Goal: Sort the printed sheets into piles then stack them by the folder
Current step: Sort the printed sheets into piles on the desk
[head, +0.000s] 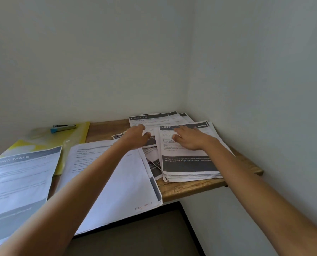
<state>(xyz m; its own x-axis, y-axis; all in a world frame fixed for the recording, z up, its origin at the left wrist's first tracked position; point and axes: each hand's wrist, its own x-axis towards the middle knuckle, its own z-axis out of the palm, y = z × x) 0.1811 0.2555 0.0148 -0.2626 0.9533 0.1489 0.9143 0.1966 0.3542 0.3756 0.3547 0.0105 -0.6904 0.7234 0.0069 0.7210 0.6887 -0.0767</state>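
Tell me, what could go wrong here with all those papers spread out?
The large sheet overhangs the table front edge, so a nudge from the left forearm might slide it off. The right hand presses an uneven stack near the edge; pulling sheets out from beside it may skew it and mix piles.

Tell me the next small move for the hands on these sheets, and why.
Probably lift the top sheet headed 2937 off the right pile. The right hand lies flat on it, the left hand reaches toward the LIVING ROOM sheet behind, and loose sheets still overlap between the piles.
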